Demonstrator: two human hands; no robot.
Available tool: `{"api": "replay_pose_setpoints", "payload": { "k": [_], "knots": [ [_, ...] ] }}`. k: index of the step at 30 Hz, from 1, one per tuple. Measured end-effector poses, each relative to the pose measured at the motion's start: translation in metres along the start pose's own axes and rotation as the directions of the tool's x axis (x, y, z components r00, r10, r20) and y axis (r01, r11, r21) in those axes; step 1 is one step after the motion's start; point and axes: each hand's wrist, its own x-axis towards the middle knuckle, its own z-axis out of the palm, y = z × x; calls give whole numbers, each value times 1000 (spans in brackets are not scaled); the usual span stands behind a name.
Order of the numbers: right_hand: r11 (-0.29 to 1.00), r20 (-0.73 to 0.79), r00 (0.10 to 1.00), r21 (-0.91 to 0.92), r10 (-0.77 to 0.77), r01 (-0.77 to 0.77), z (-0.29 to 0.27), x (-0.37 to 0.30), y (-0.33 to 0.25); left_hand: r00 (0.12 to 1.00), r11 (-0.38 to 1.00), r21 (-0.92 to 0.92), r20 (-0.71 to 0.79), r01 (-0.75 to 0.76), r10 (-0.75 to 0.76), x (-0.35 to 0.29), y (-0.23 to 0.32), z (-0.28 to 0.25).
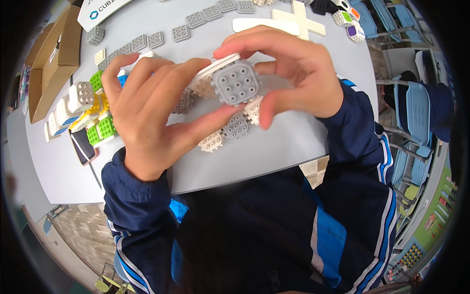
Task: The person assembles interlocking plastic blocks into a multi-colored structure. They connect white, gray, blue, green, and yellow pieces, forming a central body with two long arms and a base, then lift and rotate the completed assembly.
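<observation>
Both my hands hold a cluster of studded building blocks above the near part of the table. Its nearest piece is a grey square block (236, 83), studs facing me, with a thin white plate (218, 65) along its upper edge. My left hand (152, 105) is closed on it from the left, thumb under the grey block. My right hand (298, 73) grips from the right, index finger on the white plate and thumb beside a cream block (253, 110). Another grey block (236, 126) and a cream block (211, 141) show below; whether they join the cluster, I cannot tell.
Grey studded tiles (196, 19) lie in a curved row across the far table. Left are green blocks (105, 127), a phone (83, 147) and an open cardboard box (61, 59). A cream cross-shaped piece (311, 24) lies far right. Blue chairs (418, 115) stand beyond the right edge.
</observation>
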Motion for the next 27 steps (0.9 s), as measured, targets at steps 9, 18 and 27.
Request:
{"api": "replay_pose_setpoints", "payload": {
  "k": [9,18,27],
  "knots": [
    [878,-52,978,-452,-200,155,-9,-4,7,987,984,-121,108,132,-119,-1,-5,-8],
    [953,-332,928,-294,-171,70,-11,-2,28,974,976,-84,117,202,-192,-10,-9,2],
    [956,-505,863,-247,13,-159,-12,3,28,924,934,-70,193,350,-331,-21,-3,29]
  ]
}}
